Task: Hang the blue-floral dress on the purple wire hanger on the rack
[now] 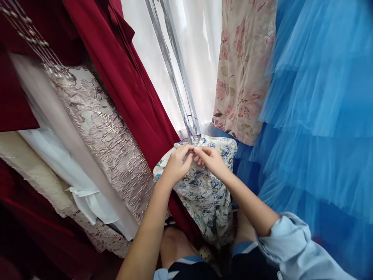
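I have both hands up close in front of me, their fingertips meeting at the neckline of a floral garment. The left hand (179,161) is drawn into a narrow pinch, thumb against fingers, on the front of that white, blue-flowered floral garment (206,194). The right hand (211,157) pinches at the same spot, just beside it, with its other fingers curled underneath. My fingers hide exactly which bit of cloth lies between them.

The floral garment hangs upright, its shoulders spread to either side of my hands and its lower part falling between my legs (175,241). A purple hanger (186,126) shows above its neckline, close to the foot of two metal poles (166,58); I can't tell what its hook rests on. Behind the poles I see white cloth (201,77).

To the right hangs a cream garment with pink flowers (240,85), and beyond it a tiered blue tulle dress (314,97). On the left a long dark red garment (128,85) runs down beside and behind the floral one. Further out are a pale pink textured garment (113,155), a white one, a cream one and strands of beads (32,35). A rolled light blue sleeve (294,245) covers my right upper arm.
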`<state>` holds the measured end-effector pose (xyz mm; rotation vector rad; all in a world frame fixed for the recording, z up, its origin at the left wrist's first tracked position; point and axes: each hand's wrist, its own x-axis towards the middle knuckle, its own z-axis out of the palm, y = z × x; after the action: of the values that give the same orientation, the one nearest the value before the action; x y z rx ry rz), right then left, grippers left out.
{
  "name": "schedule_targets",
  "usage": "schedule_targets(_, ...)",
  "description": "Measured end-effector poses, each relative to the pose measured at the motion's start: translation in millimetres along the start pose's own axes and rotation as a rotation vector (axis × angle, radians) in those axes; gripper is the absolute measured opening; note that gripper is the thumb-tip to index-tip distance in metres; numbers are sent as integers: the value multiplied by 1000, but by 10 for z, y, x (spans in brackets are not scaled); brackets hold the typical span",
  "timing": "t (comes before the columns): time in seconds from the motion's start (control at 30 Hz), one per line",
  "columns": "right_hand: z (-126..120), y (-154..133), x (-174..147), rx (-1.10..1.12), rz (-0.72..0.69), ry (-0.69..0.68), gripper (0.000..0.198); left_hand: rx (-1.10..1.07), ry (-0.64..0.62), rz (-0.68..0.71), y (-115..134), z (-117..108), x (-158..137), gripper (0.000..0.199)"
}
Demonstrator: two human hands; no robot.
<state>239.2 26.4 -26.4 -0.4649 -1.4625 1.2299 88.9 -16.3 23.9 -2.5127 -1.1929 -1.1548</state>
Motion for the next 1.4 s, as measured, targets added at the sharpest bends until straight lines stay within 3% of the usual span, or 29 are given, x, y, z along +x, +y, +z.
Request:
schedule_targets(0.17,81,78,162,31,-8,15,34,-11,94,-55,-108,58,-67,18)
schedule_targets(0.4,-26,207,145,-239,-19,113,42,2,174,-62,-112,176,-115,16)
schedule_targets(0.73,-41,210,103,113,99,54,20,70,128,-100,-90,287,-269,11)
schedule_targets(0.97,30,303,29,202,38,151,21,72,413,-85,-36,305,-209,16)
schedule_targets(1.17,-50,420,-9,76,54,189,23,45,598,-151,-30,203,-63,21)
schedule_targets(1.3,-217,669,-178,30,145,194,26,-10,862,-191,-295,-137,-22,16)
schedule_targets(1.4,-310,812,-348,27,179,155,24,-35,897,-382,-659,-361,-181,14)
